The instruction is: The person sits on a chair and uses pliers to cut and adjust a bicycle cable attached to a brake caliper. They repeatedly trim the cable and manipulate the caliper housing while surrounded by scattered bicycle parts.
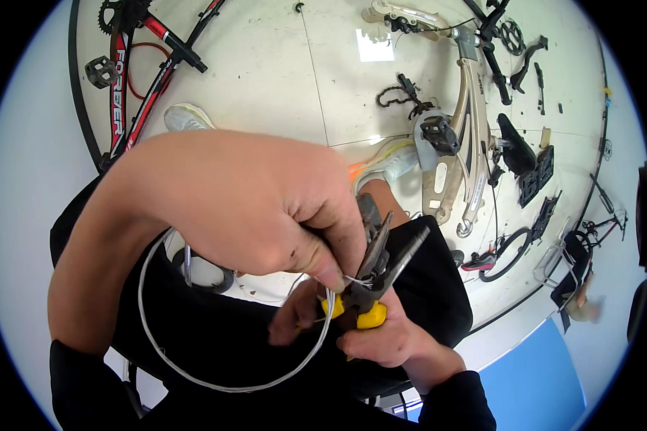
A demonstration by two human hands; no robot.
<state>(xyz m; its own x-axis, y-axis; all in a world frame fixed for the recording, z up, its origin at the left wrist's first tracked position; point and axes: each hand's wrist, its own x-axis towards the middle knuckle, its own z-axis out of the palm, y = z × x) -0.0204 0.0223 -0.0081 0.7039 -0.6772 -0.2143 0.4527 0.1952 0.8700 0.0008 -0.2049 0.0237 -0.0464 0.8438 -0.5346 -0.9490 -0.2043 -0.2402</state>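
My left hand (259, 208) is closed, thumb and forefinger pinching a thin silvery cable (144, 287) whose loop hangs over my dark-clothed lap. My right hand (388, 337) grips pliers (372, 313) with yellow handles, their metal jaws pointing up and apart, just right of my left fingertips. Short frayed strands cross the pliers near the pivot. A grey metal piece behind my left fingers is partly hidden.
A red-black bike frame (118, 90) lies upper left, a beige frame (461, 100) upper right, near my shoes (399, 161). A saddle (514, 144), pedals, cranks and a wheel (509, 262) lie rightward. A blurred person (584, 309) is at far right, above a blue surface (532, 377).
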